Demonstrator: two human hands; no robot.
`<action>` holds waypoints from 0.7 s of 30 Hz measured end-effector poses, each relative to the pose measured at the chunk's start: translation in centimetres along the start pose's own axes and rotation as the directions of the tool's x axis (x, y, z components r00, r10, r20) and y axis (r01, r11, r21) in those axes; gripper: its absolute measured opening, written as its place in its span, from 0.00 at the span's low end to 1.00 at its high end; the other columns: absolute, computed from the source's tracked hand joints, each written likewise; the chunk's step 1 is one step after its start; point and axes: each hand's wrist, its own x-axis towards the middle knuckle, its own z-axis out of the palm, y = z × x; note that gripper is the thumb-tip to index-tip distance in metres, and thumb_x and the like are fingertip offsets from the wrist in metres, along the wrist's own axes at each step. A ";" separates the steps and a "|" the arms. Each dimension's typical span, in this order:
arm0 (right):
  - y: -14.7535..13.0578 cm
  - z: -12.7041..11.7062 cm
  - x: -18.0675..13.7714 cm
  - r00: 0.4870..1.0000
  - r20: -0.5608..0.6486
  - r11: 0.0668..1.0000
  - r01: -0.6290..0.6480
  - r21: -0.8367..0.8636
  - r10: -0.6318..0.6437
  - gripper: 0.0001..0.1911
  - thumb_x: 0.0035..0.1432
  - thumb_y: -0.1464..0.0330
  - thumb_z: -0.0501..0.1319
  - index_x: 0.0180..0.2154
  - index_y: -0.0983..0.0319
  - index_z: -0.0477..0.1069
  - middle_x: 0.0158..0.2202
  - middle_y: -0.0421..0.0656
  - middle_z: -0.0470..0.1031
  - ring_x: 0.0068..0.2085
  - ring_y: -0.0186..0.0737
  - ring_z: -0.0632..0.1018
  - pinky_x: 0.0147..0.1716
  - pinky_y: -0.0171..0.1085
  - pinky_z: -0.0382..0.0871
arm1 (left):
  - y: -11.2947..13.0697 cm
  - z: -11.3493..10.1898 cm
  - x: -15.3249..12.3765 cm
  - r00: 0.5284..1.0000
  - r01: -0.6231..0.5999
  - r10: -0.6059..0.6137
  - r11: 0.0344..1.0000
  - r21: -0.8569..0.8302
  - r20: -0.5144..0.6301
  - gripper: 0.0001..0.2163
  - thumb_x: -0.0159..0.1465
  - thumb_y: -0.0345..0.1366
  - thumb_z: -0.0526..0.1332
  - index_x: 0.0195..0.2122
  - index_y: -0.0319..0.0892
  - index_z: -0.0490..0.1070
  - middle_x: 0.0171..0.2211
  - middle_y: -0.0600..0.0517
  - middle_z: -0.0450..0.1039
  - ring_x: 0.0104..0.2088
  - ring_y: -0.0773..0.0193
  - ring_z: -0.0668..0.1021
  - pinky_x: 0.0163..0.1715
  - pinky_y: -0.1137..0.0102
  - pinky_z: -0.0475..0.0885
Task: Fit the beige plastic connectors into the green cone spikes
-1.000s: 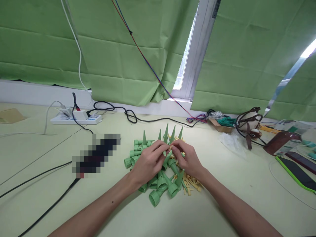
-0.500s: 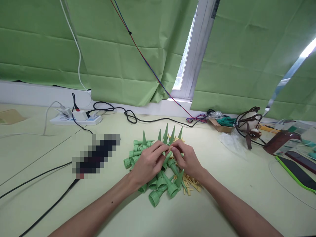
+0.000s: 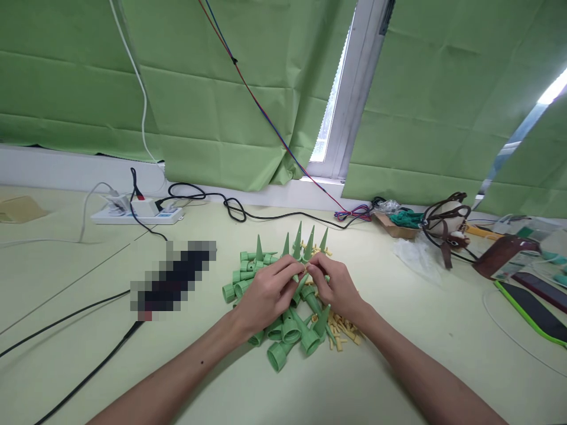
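Above a heap of hollow green plastic spikes [image 3: 277, 356], my left hand [image 3: 269, 290] is closed on one green spike [image 3: 296, 277], mostly covered by the fingers. My right hand [image 3: 333, 284] meets it fingertip to fingertip, pinching a small yellow plastic piece [image 3: 305, 267] against the spike. Whether the piece sits inside the spike is hidden. Several spikes [image 3: 297, 242] stand point up just beyond my hands; others lie on their sides with round open ends showing. Small yellow branched pieces [image 3: 340, 341] are scattered under and beside my right wrist.
A white power strip [image 3: 137, 216] with plugs is at the back left, near a pixelated dark object [image 3: 177, 280]. A black cable [image 3: 283, 215] runs along the wall. To the right are a plastic bag [image 3: 416, 257], a brown holder [image 3: 505, 255] and a green-edged phone [image 3: 531, 310].
Both hands stay at nearly the same place, with only a slight shift of the fingertips around the small yellow piece. The heap looks the same.
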 end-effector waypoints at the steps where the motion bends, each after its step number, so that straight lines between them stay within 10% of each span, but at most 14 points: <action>1: 0.0 0.0 0.0 1.000 -0.001 1.000 -0.001 -0.003 0.001 0.11 0.67 0.67 0.50 0.31 0.61 0.64 0.23 0.36 0.63 0.24 0.33 0.64 0.26 0.33 0.58 | 0.0 0.0 0.0 1.000 -0.003 0.003 1.000 0.001 -0.002 0.13 0.65 0.21 0.53 0.46 0.42 0.67 0.37 0.49 0.69 0.34 0.65 0.73 0.31 0.71 0.67; 21: 0.2 0.1 -0.1 1.000 0.002 1.000 0.007 0.006 -0.007 0.10 0.67 0.68 0.51 0.32 0.61 0.64 0.24 0.37 0.64 0.25 0.33 0.64 0.27 0.33 0.58 | -0.1 -0.2 -0.1 1.000 -0.026 0.026 0.999 0.023 0.003 0.12 0.65 0.22 0.53 0.45 0.42 0.68 0.32 0.51 0.69 0.29 0.66 0.71 0.28 0.72 0.65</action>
